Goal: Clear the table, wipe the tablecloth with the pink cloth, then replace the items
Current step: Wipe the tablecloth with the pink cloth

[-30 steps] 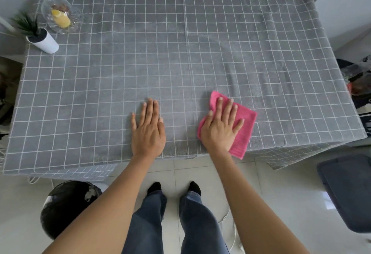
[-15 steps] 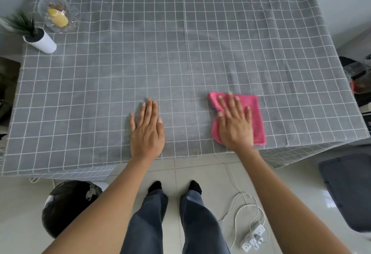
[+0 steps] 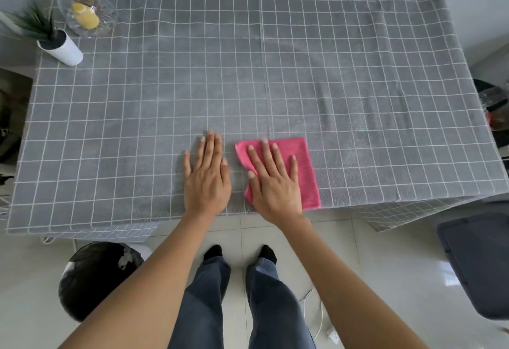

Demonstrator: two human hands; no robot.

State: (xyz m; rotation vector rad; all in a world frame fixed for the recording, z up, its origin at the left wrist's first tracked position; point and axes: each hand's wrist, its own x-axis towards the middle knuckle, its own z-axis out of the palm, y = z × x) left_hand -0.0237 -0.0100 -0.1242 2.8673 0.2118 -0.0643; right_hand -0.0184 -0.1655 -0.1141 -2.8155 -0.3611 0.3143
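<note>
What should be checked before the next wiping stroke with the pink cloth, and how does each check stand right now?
1. Right hand flat on the pink cloth: ok.
2. Left hand flat on the tablecloth, steadying it near the front edge: ok.
3. Cloth lies fully on the tabletop, though close to the front edge: ok.
4. Table cleared: not ok; the potted plant and the glass dish stand in the far left corner.
5. Tablecloth lying smooth: not ok; a crease shows right of centre.
6. Wiped area clean: cannot tell.
</note>
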